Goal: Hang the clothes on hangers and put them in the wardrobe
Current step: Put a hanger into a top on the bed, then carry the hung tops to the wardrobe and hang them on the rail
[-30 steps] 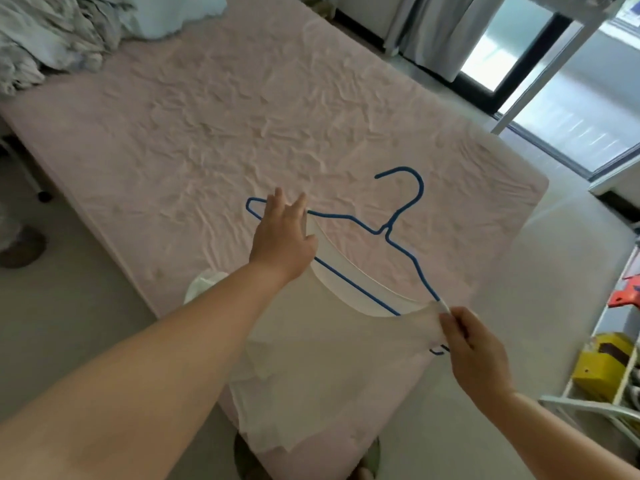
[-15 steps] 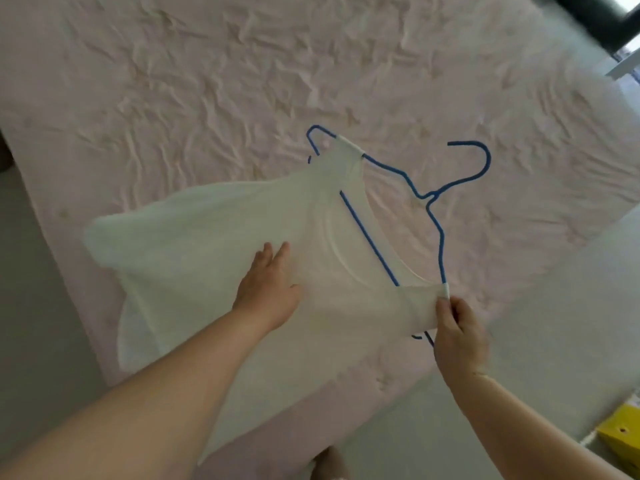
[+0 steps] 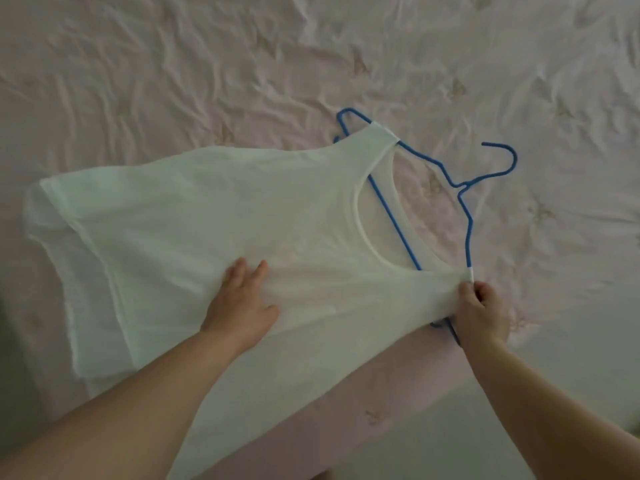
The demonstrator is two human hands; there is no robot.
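White top (image 3: 214,216) spreads leftward from the right hand's (image 3: 483,311) strap grip.

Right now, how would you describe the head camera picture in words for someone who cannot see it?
A person is fitting a white sleeveless top onto a blue wire hanger on a wrinkled pink bed. The left hand lies flat on the cloth, and the right hand pinches the near strap at the hanger's end.

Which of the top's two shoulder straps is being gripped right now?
The near strap, pinched by the right hand at the hanger end. The far strap lies untouched over the other end.
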